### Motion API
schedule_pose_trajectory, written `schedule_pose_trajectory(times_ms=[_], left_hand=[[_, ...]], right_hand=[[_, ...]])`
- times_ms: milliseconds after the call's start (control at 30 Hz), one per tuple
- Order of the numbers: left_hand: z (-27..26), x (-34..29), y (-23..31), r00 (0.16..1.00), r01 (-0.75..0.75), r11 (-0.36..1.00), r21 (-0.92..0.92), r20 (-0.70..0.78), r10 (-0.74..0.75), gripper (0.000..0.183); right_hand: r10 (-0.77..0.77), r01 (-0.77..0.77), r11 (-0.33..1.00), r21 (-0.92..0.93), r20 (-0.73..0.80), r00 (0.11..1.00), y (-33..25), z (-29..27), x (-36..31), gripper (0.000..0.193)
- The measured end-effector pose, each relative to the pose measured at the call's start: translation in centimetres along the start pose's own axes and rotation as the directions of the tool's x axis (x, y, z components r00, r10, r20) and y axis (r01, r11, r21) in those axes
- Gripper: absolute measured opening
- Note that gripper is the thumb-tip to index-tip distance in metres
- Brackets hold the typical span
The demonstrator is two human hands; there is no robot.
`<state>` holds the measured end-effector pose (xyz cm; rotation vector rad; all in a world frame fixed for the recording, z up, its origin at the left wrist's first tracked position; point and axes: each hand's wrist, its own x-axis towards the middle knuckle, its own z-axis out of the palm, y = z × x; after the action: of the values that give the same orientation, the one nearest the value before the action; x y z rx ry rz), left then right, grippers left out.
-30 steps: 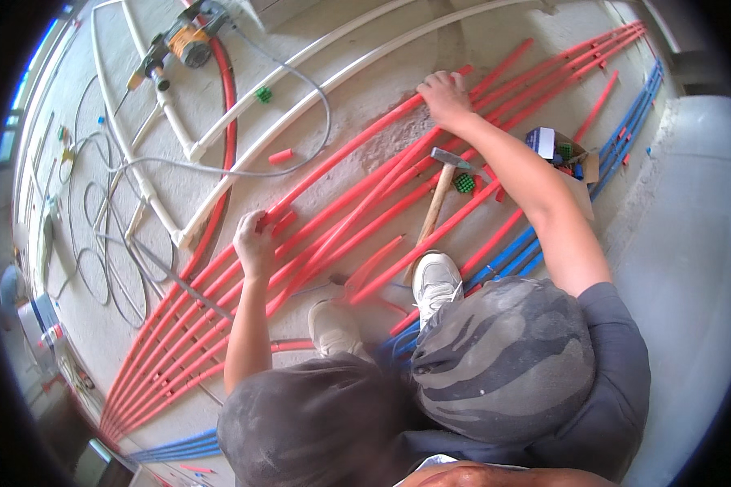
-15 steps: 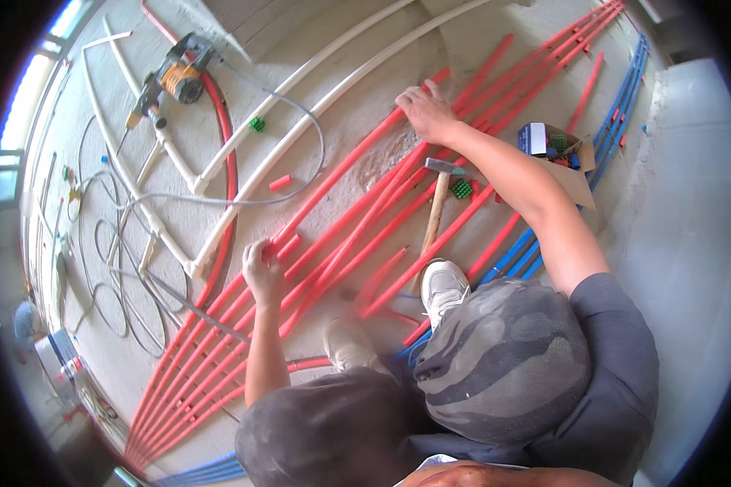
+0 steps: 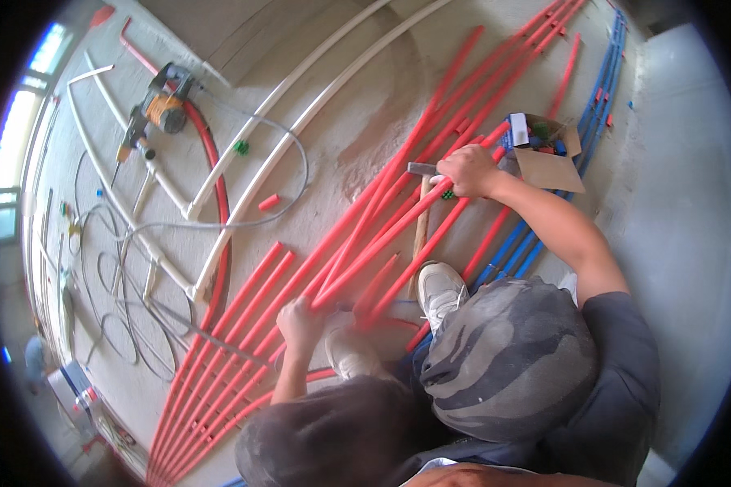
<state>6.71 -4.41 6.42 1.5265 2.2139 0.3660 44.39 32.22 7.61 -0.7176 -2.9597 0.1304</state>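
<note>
Red pipe (image 3: 398, 226) sat gripped by the curled right hand (image 3: 468, 170), centre-right, and curled left hand (image 3: 300, 322), lower centre-left.

There were two bare hands, a left hand (image 3: 299, 320) and a right hand (image 3: 467, 170), on one red pipe (image 3: 402, 226). At least five more red pipes (image 3: 256, 276) lay bunched at the near left, and at least three blue pipes (image 3: 510, 243) at the right. Two long white pipes (image 3: 288, 143) reached the far side. There were one short red offcut (image 3: 270, 202), two green pieces (image 3: 241, 147) outside the box, one hammer (image 3: 421, 217), one power tool (image 3: 166, 113), one open box (image 3: 551, 168) and two shoes (image 3: 442, 292).
</note>
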Motion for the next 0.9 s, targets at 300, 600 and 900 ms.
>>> schedule_pose_trajectory(times_ms=[300, 600, 900], left_hand=[[-1.0, 1.2, -1.9, 0.97, -0.087, 0.994, 0.065, -0.221, 0.1, 0.021], [-1.0, 2.6, -2.7, 0.975, 0.03, 0.995, -0.095, -0.219, -0.05, 0.028], [-0.4, 5.4, -1.1, 0.964, -0.027, 0.99, -0.14, -0.265, -0.011, 0.029]], right_hand=[[0.027, -0.029, 0.998, 0.055, 0.036, 0.999, 0.1, -0.2, 1.6, 0.015], [-0.164, 0.172, 0.981, 0.088, -0.093, 0.982, 2.8, 0.1, 9.2, 0.036], [0.041, -0.042, 0.999, 0.003, 0.145, 0.989, 1.0, 4.5, 13.7, 0.024]])
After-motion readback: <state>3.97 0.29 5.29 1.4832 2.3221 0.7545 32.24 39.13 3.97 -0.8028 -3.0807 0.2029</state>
